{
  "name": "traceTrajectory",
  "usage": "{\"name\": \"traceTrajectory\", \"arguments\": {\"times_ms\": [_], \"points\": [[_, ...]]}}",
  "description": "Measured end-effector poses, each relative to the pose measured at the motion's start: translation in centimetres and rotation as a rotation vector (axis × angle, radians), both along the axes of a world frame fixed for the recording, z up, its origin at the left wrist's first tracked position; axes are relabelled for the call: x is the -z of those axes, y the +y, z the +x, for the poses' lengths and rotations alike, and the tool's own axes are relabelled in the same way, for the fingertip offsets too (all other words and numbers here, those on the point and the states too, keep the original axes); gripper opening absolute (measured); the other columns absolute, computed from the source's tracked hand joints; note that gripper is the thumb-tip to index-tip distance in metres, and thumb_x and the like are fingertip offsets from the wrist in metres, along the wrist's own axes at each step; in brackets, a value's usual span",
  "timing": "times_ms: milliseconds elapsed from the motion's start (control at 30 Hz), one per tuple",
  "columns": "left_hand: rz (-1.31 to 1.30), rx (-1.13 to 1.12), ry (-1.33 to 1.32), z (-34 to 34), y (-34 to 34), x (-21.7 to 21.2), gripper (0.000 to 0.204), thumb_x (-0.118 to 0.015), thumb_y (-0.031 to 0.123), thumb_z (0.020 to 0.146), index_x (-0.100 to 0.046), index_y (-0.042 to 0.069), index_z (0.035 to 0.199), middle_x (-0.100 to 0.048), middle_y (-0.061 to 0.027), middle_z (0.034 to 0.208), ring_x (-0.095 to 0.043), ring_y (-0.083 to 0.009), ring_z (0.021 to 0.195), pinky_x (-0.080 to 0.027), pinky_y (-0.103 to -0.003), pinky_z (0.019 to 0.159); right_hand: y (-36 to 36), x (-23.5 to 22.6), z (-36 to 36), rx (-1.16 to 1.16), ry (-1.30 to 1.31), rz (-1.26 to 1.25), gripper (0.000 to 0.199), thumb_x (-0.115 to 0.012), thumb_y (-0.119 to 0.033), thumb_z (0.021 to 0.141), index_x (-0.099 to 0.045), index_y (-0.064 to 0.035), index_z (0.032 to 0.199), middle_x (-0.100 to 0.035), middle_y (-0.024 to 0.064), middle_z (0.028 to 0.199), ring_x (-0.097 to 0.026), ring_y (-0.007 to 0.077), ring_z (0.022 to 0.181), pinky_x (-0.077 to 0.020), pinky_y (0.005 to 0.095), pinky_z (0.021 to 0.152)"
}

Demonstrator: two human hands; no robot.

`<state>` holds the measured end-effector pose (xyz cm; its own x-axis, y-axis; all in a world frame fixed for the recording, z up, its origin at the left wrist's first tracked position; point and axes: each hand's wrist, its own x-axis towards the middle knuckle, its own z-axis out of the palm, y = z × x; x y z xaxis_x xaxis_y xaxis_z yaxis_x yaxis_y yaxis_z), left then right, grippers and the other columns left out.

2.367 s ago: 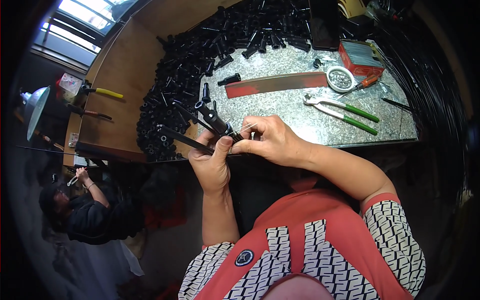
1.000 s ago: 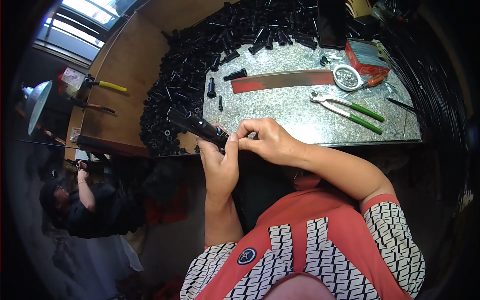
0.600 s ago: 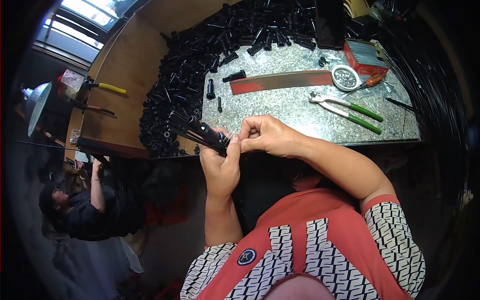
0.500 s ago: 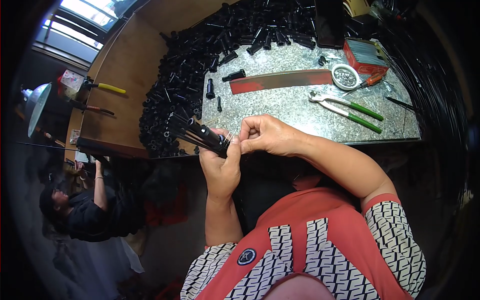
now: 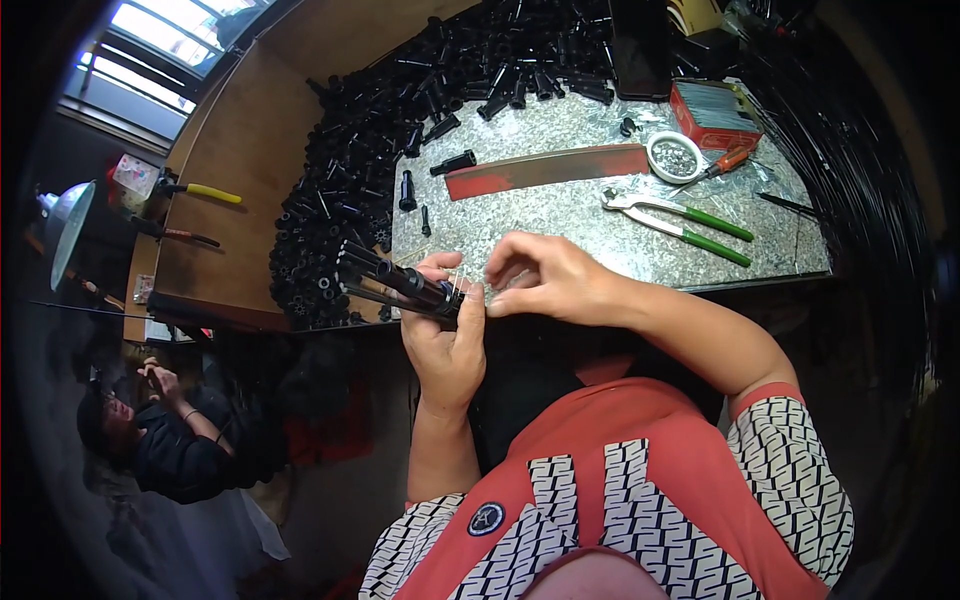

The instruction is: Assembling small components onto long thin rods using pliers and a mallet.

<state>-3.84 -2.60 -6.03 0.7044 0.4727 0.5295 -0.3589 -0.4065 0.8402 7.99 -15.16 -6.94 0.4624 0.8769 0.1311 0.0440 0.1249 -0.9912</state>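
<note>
My left hand (image 5: 440, 340) is closed round a bundle of black tubular hub and thin black rods (image 5: 405, 285). Its rods point away to the upper left. Thin light wires (image 5: 458, 284) stick up from the hub end, next to my left thumb. Just right of that end is my right hand (image 5: 550, 280), its fingers curled in toward the thumb. Whatever lies between those fingertips is too small to make out. Both hands are at the front edge of the speckled stone worktop (image 5: 550, 220).
Black plastic tubes (image 5: 340, 200) heap along the left and back. On the worktop lie a red-and-brown strip (image 5: 550, 170), green-handled pincers (image 5: 680, 215), a white bowl of small metal bits (image 5: 675, 157), a screwdriver (image 5: 720, 165) and a red box (image 5: 715, 112). A co-worker (image 5: 170, 430) sits at left.
My right fingers have drawn slightly back from the hub end and loosened. The held bundle has tipped lower. At left, the co-worker's hands have come together. The whole view has shifted a little.
</note>
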Motion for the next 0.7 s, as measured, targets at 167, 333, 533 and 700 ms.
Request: {"name": "traceTrajectory", "arguments": {"times_ms": [167, 333, 533, 700], "points": [[-0.211, 0.069, 0.059, 0.3, 0.6, -0.1, 0.027, -0.067, -0.005, 0.079, -0.053, 0.001, 0.101, -0.057, -0.0062, 0.095, -0.054, -0.0070, 0.077, -0.045, -0.022, 0.071, -7.0, -1.1, 2.5, 0.289, -0.381, -0.194, 0.028, -0.071, -0.009, 0.079, -0.056, 0.0007, 0.099, -0.059, 0.0104, 0.096, -0.061, 0.0190, 0.089, -0.0510, 0.0299, 0.079], [-0.291, 0.245, -0.043, 0.9, 0.8, 1.9, 0.015, -0.057, -0.005, 0.084, -0.053, 0.003, 0.095, -0.052, -0.0158, 0.112, -0.059, -0.0180, 0.081, -0.050, -0.033, 0.075, -13.7, -1.1, 4.1, 0.560, -1.034, -0.563, 0.027, -0.070, -0.013, 0.078, -0.053, 0.0010, 0.094, -0.056, 0.0155, 0.094, -0.057, 0.0330, 0.091, -0.0459, 0.0383, 0.077], [-0.403, 0.297, -0.069, 1.7, -0.6, 2.1, 0.010, -0.050, -0.005, 0.087, -0.046, 0.004, 0.089, -0.052, -0.0171, 0.110, -0.061, -0.0272, 0.096, -0.051, -0.046, 0.088, -15.5, 1.0, 3.7, 0.663, -1.261, -0.620, 0.026, -0.069, -0.016, 0.079, -0.053, 0.0016, 0.089, -0.055, 0.0148, 0.093, -0.055, 0.0331, 0.091, -0.0460, 0.0406, 0.079], [-0.283, 0.262, -0.104, 1.9, -1.0, 2.0, 0.012, -0.053, 0.001, 0.088, -0.043, 0.006, 0.089, -0.058, -0.0194, 0.104, -0.059, -0.0348, 0.103, -0.047, -0.053, 0.092, -15.6, 1.8, 4.6, 0.597, -1.266, -0.693, 0.023, -0.067, -0.014, 0.081, -0.052, 0.0013, 0.090, -0.056, 0.0160, 0.095, -0.056, 0.0330, 0.090, -0.0465, 0.0408, 0.077]]}}
